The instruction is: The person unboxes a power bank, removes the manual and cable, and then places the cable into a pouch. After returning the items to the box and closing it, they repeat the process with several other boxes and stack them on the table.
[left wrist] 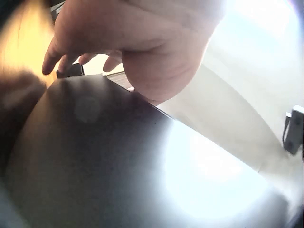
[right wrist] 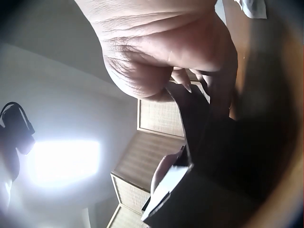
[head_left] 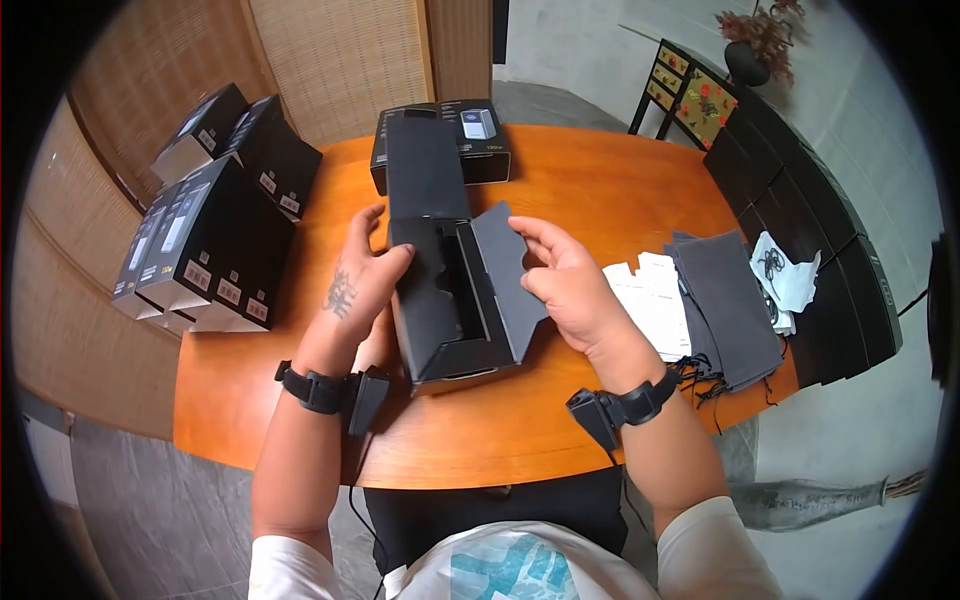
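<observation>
A black cardboard box lies on the table in front of me, its long lid panel folded away to the far side. A side flap stands out on its right. My right hand pinches this flap between thumb and fingers; the right wrist view shows the flap between them. At the box's left side is my left hand, its thumb lying at the top edge and its other fingers loosely extended. In the left wrist view that hand is beside the dark box wall. The box's inside is dark.
Printed black boxes stand at the left, and another box is behind the lid panel. At the right lie white papers, dark cloth pouches and a white bag with cables. Black boxes line the table's right edge.
</observation>
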The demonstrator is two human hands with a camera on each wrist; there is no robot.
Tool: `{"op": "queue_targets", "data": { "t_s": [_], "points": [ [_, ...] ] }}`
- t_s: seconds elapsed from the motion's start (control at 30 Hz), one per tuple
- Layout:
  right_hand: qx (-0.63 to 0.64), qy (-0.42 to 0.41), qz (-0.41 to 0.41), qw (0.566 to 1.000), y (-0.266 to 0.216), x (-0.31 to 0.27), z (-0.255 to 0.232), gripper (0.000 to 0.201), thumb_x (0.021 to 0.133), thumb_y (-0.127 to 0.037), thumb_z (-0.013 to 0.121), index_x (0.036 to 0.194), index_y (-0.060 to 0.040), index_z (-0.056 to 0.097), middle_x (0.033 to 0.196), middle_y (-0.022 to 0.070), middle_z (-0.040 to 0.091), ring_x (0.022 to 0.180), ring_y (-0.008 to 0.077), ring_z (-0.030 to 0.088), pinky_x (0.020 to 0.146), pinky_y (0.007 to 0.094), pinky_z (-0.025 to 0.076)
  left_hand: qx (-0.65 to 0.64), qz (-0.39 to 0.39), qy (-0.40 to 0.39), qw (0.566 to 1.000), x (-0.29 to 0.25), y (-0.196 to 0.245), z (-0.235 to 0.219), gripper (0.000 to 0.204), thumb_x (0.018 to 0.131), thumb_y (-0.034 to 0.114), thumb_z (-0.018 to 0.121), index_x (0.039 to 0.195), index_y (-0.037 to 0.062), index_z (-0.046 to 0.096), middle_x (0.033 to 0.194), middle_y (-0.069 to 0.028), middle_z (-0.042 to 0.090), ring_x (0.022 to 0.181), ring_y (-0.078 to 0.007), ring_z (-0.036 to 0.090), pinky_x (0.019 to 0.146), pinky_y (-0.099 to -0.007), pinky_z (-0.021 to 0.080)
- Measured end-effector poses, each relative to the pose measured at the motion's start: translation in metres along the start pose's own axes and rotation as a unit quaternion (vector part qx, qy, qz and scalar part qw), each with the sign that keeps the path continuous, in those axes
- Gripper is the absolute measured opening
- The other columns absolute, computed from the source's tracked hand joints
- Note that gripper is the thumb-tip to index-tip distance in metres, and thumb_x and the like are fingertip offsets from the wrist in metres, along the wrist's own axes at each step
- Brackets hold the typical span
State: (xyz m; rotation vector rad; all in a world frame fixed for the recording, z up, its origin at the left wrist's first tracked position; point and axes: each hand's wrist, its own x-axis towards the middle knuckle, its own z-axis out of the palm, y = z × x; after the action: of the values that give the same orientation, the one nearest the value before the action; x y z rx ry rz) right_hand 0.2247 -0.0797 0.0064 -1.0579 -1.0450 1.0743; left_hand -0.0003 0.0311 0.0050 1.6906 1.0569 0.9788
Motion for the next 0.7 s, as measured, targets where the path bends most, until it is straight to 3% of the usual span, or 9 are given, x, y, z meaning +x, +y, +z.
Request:
{"op": "queue_targets", "data": {
  "t_s": [0.07, 0.13, 0.2, 0.3, 0.4, 0.5, 0.53, 0.67, 0.7],
  "points": [
    [-0.109, 0.019, 0.04, 0.993, 0.003, -0.001, 0.002, 0.056, 0.087, 0.004, 0.052, 0.143, 0.0031, 0.051, 0.13, 0.0165, 0.065, 0.101, 0.0226, 0.069, 0.09, 0.0329, 0.055, 0.248, 0.126, 0.063, 0.958, 0.004, -0.013, -0.005, 0.067, 0.088, 0.016, 0.073, 0.146, -0.0022, 0.045, 0.141, -0.0246, 0.054, 0.128, -0.0358, 0.056, 0.107, -0.0417, 0.047],
    [-0.302, 0.02, 0.008, 0.953, 0.017, 0.003, 0.001, 0.048, 0.086, -0.004, 0.059, 0.134, 0.0014, 0.06, 0.122, 0.0184, 0.068, 0.093, 0.0267, 0.072, 0.089, 0.0364, 0.056, 0.248, 0.165, 0.03, 0.954, 0.0, -0.008, -0.005, 0.072, 0.086, 0.023, 0.079, 0.145, -0.0023, 0.046, 0.141, -0.026, 0.054, 0.131, -0.0384, 0.053, 0.11, -0.0423, 0.044],
    [-0.332, -0.002, -0.013, 0.943, 0.023, 0.001, 0.003, 0.043, 0.086, -0.008, 0.062, 0.129, 0.0, 0.063, 0.121, 0.0197, 0.067, 0.098, 0.0309, 0.07, 0.091, 0.0377, 0.055, 0.243, 0.19, -0.016, 0.951, -0.006, -0.001, 0.0, 0.083, 0.079, 0.036, 0.087, 0.142, -0.002, 0.049, 0.145, -0.0273, 0.05, 0.135, -0.0405, 0.05, 0.114, -0.0427, 0.041],
    [-0.429, -0.054, -0.014, 0.902, 0.018, -0.003, 0.008, 0.039, 0.089, -0.009, 0.058, 0.126, 0.0005, 0.063, 0.123, 0.0221, 0.065, 0.11, 0.0371, 0.066, 0.099, 0.0418, 0.053, 0.281, 0.153, -0.034, 0.947, -0.013, 0.004, 0.009, 0.068, 0.079, 0.02, 0.08, 0.139, 0.0009, 0.052, 0.151, -0.0281, 0.042, 0.142, -0.0415, 0.044, 0.117, -0.0427, 0.037],
    [-0.457, -0.067, -0.038, 0.886, 0.018, -0.004, 0.006, 0.041, 0.088, -0.009, 0.056, 0.128, 0.0021, 0.062, 0.12, 0.0232, 0.066, 0.115, 0.0381, 0.065, 0.102, 0.0432, 0.051, 0.219, 0.17, 0.006, 0.961, -0.004, -0.01, 0.009, 0.051, 0.081, 0.008, 0.065, 0.131, 0.003, 0.055, 0.144, -0.0271, 0.05, 0.133, -0.0398, 0.052, 0.11, -0.0407, 0.044],
    [-0.46, -0.072, -0.029, 0.885, 0.012, -0.004, 0.004, 0.042, 0.088, -0.009, 0.057, 0.128, 0.0026, 0.061, 0.118, 0.0235, 0.068, 0.116, 0.0383, 0.064, 0.102, 0.0433, 0.051, -0.184, -0.026, -0.017, 0.982, -0.009, 0.008, 0.01, 0.049, 0.079, -0.001, 0.052, 0.128, 0.0056, 0.057, 0.134, -0.0185, 0.057, 0.124, -0.0263, 0.056, 0.103, -0.0322, 0.045],
    [-0.465, -0.071, -0.027, 0.882, 0.014, -0.002, 0.002, 0.042, 0.088, -0.01, 0.057, 0.128, 0.0023, 0.062, 0.118, 0.0234, 0.068, 0.115, 0.0384, 0.064, 0.101, 0.0435, 0.051, -0.282, 0.002, -0.008, 0.96, -0.01, 0.012, 0.01, 0.054, 0.077, -0.003, 0.046, 0.129, 0.0066, 0.059, 0.127, -0.0098, 0.06, 0.115, -0.0162, 0.054, 0.099, -0.0256, 0.043],
    [-0.533, -0.112, -0.045, 0.837, -0.019, -0.012, -0.013, 0.041, 0.087, -0.012, 0.062, 0.126, 0.0012, 0.064, 0.119, 0.0231, 0.068, 0.113, 0.0388, 0.065, 0.099, 0.0438, 0.052, -0.307, 0.015, -0.023, 0.951, 0.014, -0.02, -0.011, 0.06, 0.074, -0.005, 0.04, 0.13, 0.0039, 0.059, 0.141, -0.0091, 0.059, 0.116, -0.0176, 0.057, 0.101, -0.0276, 0.045],
    [-0.554, -0.101, -0.05, 0.825, -0.03, -0.016, -0.021, 0.04, 0.087, -0.015, 0.065, 0.124, 0.0003, 0.066, 0.12, 0.0222, 0.069, 0.111, 0.0392, 0.066, 0.096, 0.0438, 0.053, -0.306, -0.012, -0.023, 0.952, 0.009, -0.007, -0.011, 0.059, 0.073, -0.005, 0.04, 0.127, 0.0048, 0.061, 0.129, -0.01, 0.064, 0.107, -0.0178, 0.061, 0.095, -0.0277, 0.049]
  ]
}}
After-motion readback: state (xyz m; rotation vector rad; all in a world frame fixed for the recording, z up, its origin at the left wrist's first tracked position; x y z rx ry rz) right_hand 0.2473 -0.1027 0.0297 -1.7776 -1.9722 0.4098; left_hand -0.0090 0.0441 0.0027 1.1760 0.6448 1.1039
